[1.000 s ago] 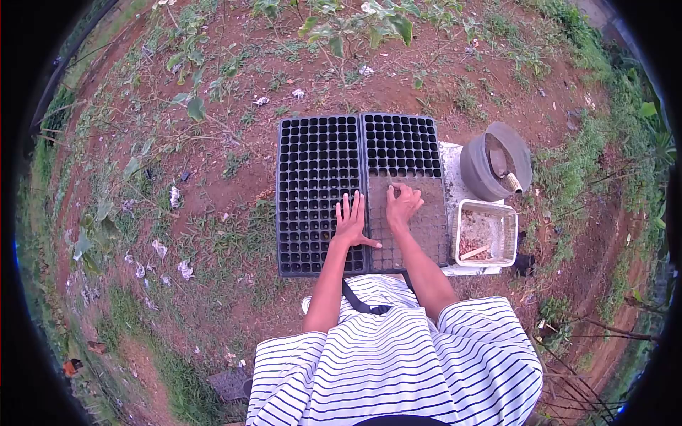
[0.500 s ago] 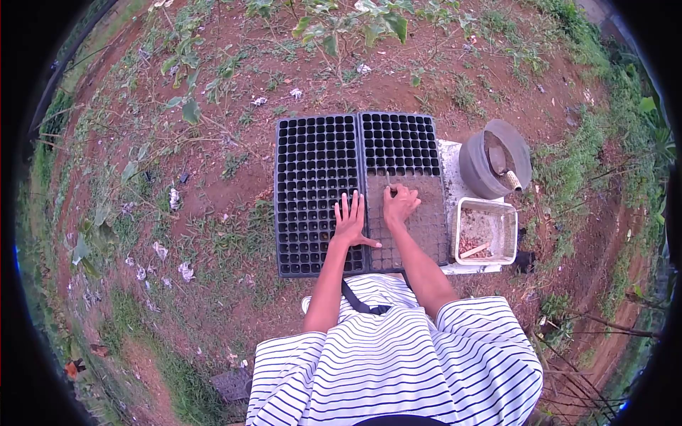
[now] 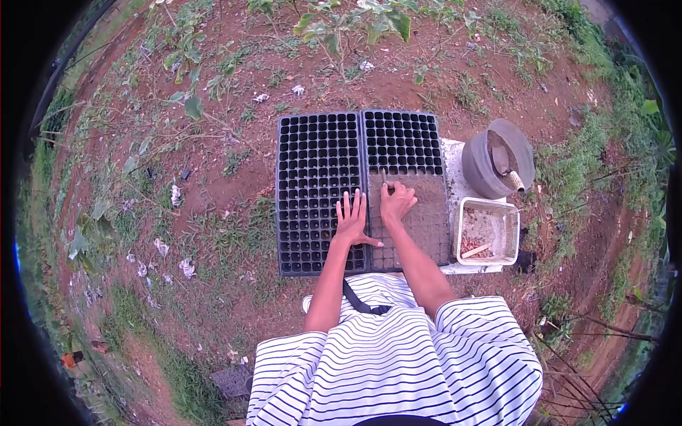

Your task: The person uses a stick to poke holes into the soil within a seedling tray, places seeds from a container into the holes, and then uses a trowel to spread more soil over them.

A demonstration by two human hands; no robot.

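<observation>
Two black cell trays lie side by side. The left tray (image 3: pixel 318 156) shows dark, unfilled cells. In the right tray (image 3: pixel 403 142) the far cells are unfilled, and soil (image 3: pixel 426 213) covers the nearer part. My left hand (image 3: pixel 350 226) rests with fingers spread across the inner edges of both trays, its thumb over the soil. Over the soil, near its far left corner, my right hand (image 3: pixel 396 204) is closed round a thin stick (image 3: pixel 384 175) that points away from me.
At the right, a grey bucket (image 3: pixel 477 167) holds soil and a trowel (image 3: pixel 501 160). Nearer me, a cream basket (image 3: pixel 514 238) contains small reddish pieces and a flat light strip (image 3: pixel 476 250). Both stand on a white sheet (image 3: pixel 453 167). Leafy plants (image 3: pixel 355 28) grow beyond the trays.
My right hand has shifted slightly left over the soil with the stick. My left hand keeps its place on the trays. The whole view has moved a little.
</observation>
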